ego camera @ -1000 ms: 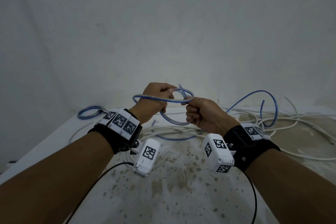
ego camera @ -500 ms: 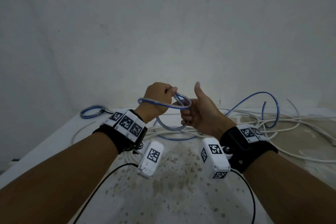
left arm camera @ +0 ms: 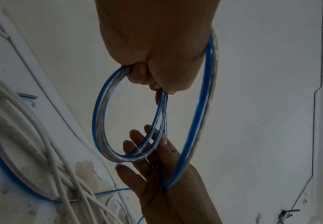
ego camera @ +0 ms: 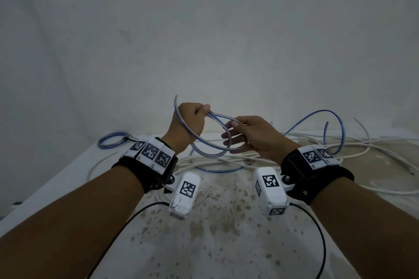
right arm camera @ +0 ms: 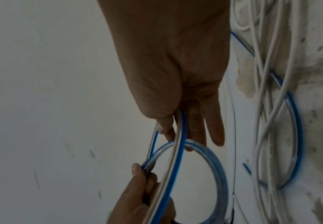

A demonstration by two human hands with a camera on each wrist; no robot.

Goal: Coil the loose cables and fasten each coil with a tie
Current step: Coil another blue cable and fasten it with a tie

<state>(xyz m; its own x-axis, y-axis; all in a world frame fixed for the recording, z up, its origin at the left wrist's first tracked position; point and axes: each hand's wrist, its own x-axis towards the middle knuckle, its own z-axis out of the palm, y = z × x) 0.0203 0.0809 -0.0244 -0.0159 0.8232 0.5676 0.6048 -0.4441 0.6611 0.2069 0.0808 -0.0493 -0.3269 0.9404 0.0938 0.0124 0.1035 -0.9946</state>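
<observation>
Stained white table (ego camera: 68, 179) below bare wall | tied blue coil (ego camera: 111, 141) at left edge | centre frame: left hand (ego camera: 189, 120) fisted round blue cable coil (ego camera: 210, 154); loop hangs rightward to right hand (ego camera: 251, 137), fingers straight, strand between them | loose white cables (ego camera: 340, 149) right

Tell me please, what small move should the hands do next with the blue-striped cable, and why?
Probably the right hand should lay its loop into the left hand. The left hand already grips the coil of the blue-striped cable, the right fingers only guide one strand, and more cable trails onto the table.
</observation>
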